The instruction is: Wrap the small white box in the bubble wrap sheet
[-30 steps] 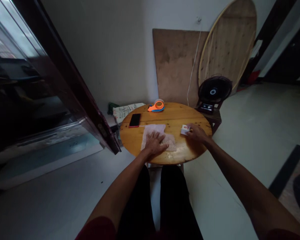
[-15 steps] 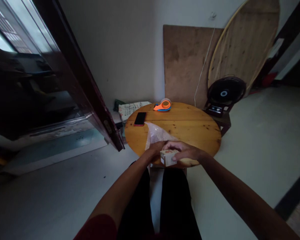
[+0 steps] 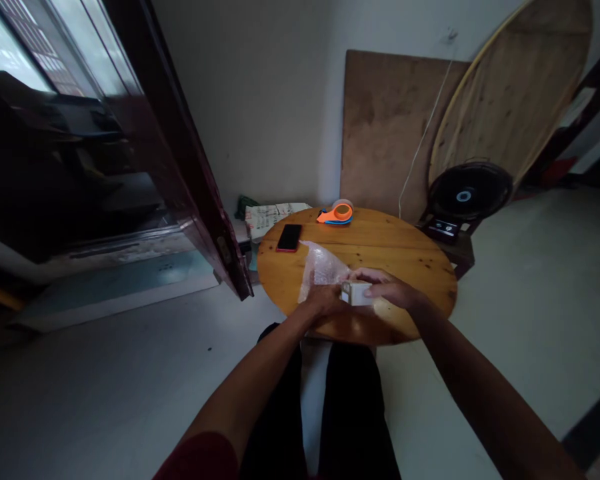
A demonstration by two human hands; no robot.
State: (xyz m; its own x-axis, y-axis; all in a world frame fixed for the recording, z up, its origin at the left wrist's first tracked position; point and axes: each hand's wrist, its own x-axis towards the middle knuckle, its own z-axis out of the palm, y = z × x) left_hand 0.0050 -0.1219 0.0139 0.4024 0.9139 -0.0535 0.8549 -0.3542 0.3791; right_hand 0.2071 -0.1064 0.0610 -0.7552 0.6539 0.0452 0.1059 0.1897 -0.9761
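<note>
A small white box (image 3: pixel 359 294) is gripped in my right hand (image 3: pixel 387 288), thumb on its near side and fingers over the top. It is held low over the near part of the round wooden table (image 3: pixel 400 250). My left hand (image 3: pixel 325 299) rests at the near edge of a sheet of bubble wrap (image 3: pixel 325 263), close to the box's left end. Its fingertips are hidden by the box, so its grip cannot be made out. The bubble wrap lies on the table, one corner pointing away from me.
An orange tape dispenser (image 3: pixel 339 213) stands at the table's far edge, and a phone (image 3: pixel 289 237) lies at the left. A dark round device with a lit screen (image 3: pixel 464 195) is beyond the right edge. A door edge (image 3: pixel 220 233) stands on the left.
My right hand has turned the box and moved it slightly away from me, over the table. My left hand has shifted right beside it. The whole view has moved a little.
</note>
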